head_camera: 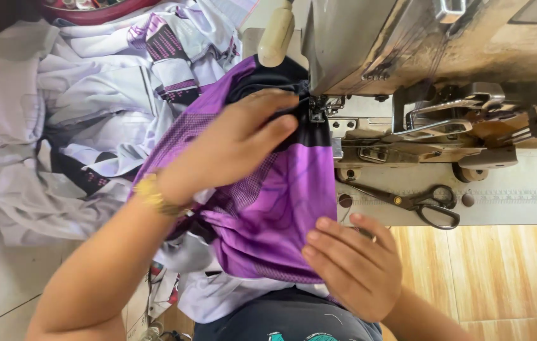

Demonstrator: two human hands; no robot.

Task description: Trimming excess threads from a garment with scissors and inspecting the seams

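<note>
The purple garment (268,208) lies mid-frame, its dark upper edge already under the needle (314,108) of the sewing machine (407,57); most of the cloth hangs toward the lap, seemingly unsewn. The left hand (237,142) lies flat with its fingers together, pressing the cloth near the needle. The right hand (354,265) pinches the lower hem. Scissors (423,203) lie on the desk (508,196) at right; pale garments (79,113) pile up at upper left.
</note>
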